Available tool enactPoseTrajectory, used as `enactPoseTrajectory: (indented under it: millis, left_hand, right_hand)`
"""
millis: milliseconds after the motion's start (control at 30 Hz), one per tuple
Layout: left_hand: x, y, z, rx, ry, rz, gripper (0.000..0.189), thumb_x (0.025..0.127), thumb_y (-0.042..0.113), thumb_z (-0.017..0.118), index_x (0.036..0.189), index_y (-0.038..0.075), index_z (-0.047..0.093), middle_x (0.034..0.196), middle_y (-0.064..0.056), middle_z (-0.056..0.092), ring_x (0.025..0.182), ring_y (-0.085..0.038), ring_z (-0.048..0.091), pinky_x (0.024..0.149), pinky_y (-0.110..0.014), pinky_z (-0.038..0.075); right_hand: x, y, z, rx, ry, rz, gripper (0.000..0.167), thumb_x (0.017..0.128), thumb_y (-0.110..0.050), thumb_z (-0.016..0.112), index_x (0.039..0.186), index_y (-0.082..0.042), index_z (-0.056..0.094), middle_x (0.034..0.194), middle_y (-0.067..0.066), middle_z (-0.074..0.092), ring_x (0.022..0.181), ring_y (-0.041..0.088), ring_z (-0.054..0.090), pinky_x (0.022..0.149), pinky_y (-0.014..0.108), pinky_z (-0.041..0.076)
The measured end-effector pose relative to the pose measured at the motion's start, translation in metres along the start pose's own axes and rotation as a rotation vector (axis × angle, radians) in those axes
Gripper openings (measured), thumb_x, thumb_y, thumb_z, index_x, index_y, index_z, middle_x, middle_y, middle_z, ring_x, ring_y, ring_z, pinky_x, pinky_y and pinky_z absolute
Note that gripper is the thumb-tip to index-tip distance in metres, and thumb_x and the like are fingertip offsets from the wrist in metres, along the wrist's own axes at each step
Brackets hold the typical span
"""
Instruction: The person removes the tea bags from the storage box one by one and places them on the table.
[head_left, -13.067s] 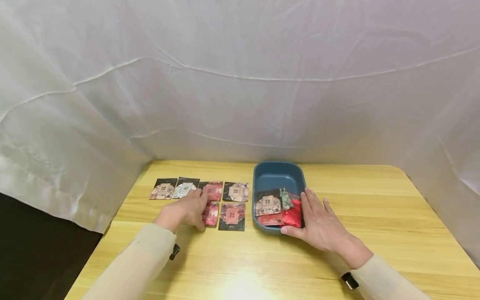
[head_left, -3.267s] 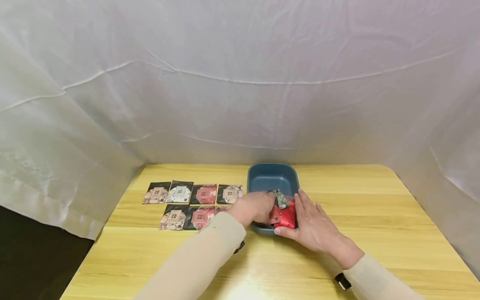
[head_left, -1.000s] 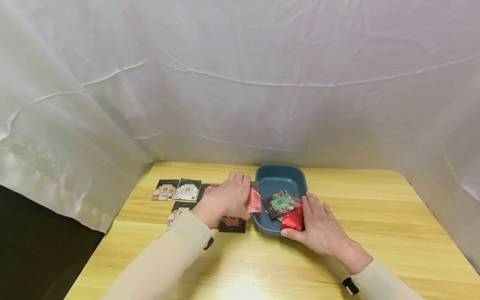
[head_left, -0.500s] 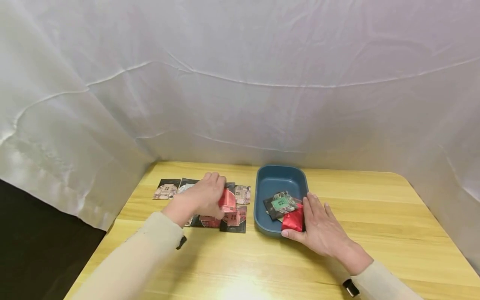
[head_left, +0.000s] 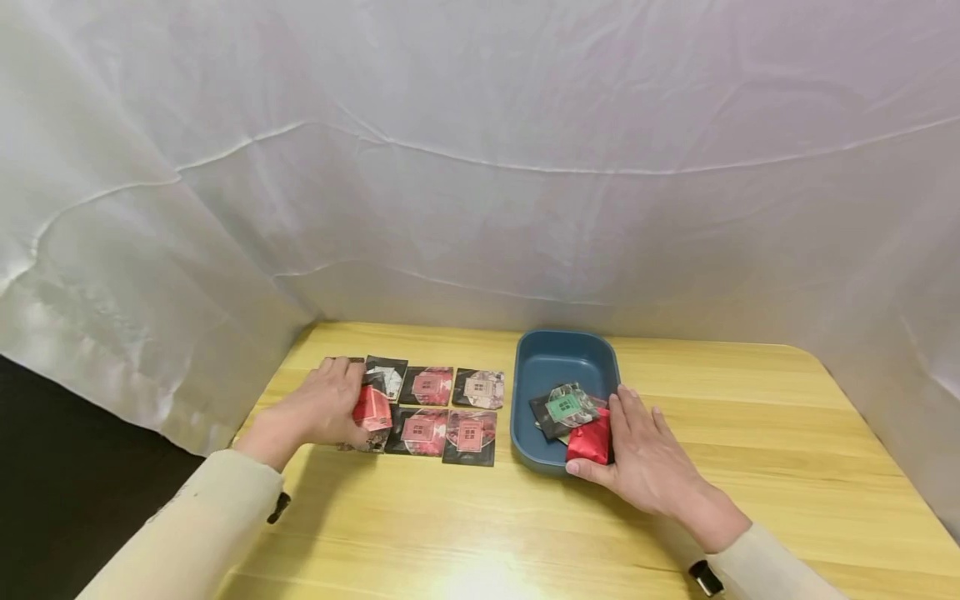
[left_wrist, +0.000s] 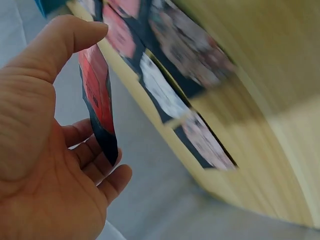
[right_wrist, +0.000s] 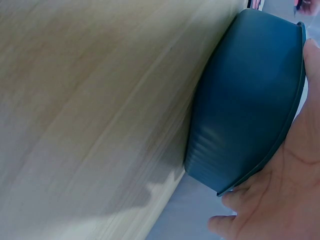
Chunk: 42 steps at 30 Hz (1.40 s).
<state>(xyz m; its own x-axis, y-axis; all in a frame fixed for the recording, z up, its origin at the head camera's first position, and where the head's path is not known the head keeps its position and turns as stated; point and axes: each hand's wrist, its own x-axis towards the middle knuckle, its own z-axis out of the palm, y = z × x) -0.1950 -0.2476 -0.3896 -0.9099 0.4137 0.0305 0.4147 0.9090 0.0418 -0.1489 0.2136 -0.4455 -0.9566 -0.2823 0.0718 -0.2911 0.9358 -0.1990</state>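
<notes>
My left hand pinches a red-and-black sachet between thumb and fingers, above the left end of two rows of flat sachets. In the left wrist view the held sachet hangs edge-on, apart from the rows. The back row includes a white-patterned sachet, a pink one and a floral one. Pink-labelled sachets lie in front; the left end is partly hidden. My right hand rests with extended fingers along the right rim of a blue bin, thumb at its near corner.
Inside the bin's near half lie a black sachet with a green label and a shiny red packet. Everything stands on a wooden table, with a pale cloth hanging behind its far edge.
Over the last second my left hand has carried the red-and-black sachet leftward from the bin's side across the rows. Since the oldest frame, a floral sachet has left the bin. My right hand stays put.
</notes>
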Motion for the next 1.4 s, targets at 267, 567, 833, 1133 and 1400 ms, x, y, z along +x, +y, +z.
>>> enactPoseTrajectory:
  millis: [267,567,833,1133,1400]
  left_hand:
    - [-0.022,-0.040,-0.006,0.038,-0.037,-0.055,0.079,0.060,0.036,0.090,0.113,-0.007,0.052,0.095,-0.013,0.049,0.088,-0.031,0.047,0.079,-0.048,0.047]
    - [-0.030,-0.061,0.005,0.115,-0.217,-0.071,0.080,0.064,0.033,0.089,0.121,-0.009,0.052,0.106,-0.022,0.054,0.098,-0.038,0.051,0.089,-0.055,0.052]
    - [-0.023,-0.056,0.016,0.153,-0.288,-0.061,0.082,0.067,0.029,0.094,0.128,-0.005,0.051,0.116,-0.022,0.055,0.105,-0.039,0.053,0.087,-0.055,0.053]
    - [-0.015,-0.054,0.022,0.187,-0.242,-0.008,0.076,0.070,0.029,0.095,0.126,0.000,0.052,0.116,-0.022,0.056,0.110,-0.043,0.056,0.089,-0.058,0.056]
    - [-0.013,-0.055,0.023,0.170,-0.275,-0.030,0.076,0.071,0.025,0.094,0.129,-0.001,0.052,0.116,-0.022,0.056,0.112,-0.044,0.056,0.096,-0.058,0.054]
  right_hand:
    - [-0.001,0.001,0.000,-0.001,-0.002,0.004,0.132,0.084,-0.092,0.051,0.159,0.014,0.026,0.168,0.034,0.023,0.156,0.052,0.023,0.124,0.070,0.021]
    - [-0.002,0.002,0.000,0.008,-0.006,0.008,0.133,0.083,-0.093,0.050,0.160,0.013,0.025,0.169,0.034,0.021,0.157,0.052,0.022,0.124,0.070,0.020]
    - [-0.001,0.002,0.001,0.003,-0.002,0.008,0.133,0.083,-0.093,0.050,0.160,0.012,0.026,0.169,0.033,0.022,0.156,0.052,0.023,0.124,0.070,0.022]
    - [-0.001,0.002,0.001,0.005,0.001,0.010,0.132,0.084,-0.092,0.050,0.160,0.013,0.026,0.169,0.034,0.022,0.157,0.052,0.023,0.124,0.071,0.022]
    - [0.000,0.000,0.000,0.005,0.008,0.003,0.130,0.085,-0.090,0.051,0.160,0.013,0.026,0.169,0.034,0.021,0.156,0.052,0.023,0.123,0.071,0.023]
